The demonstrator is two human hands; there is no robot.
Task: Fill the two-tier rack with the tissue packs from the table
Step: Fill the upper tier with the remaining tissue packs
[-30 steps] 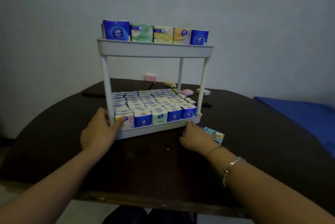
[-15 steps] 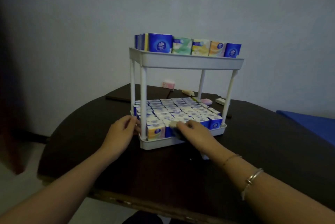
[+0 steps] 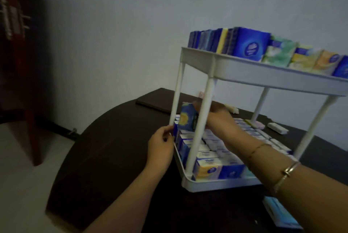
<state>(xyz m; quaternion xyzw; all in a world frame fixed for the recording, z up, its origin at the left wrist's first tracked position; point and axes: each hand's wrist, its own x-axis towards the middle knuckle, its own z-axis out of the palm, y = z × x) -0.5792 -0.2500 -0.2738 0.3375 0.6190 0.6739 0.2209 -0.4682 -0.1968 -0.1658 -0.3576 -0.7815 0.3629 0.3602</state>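
Dim, underexposed indoor view with a cool blue-grey cast. Light is soft and diffuse — source not visible, no hard shadows, no glare. The wall is brightest at centre and falls off toward the corners; the left edge is near black. The dark table swallows detail. Motion blur smears the packs on the top tier of the rack, and print on them is barely legible. The held tissue pack and right hand are soft too. Wide-angle distortion — rack posts splay and the top tier bows toward the right edge. Compression noise shows in the shadows.
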